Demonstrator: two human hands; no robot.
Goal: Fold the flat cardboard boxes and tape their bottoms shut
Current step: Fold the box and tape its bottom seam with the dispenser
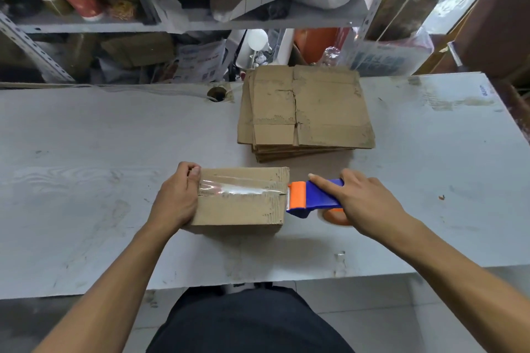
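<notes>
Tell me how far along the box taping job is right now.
Done: one folded box stands on the table, clear tape laid along its seam. In hand: the left hand grips the box's left end, the right hand holds the tape dispenser at its right edge, tape uncut. Left: the stack of flat boxes behind.

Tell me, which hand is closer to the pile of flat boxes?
Right. The right hand, holding the tape dispenser, sits just below the pile; the left hand is farther left.
</notes>
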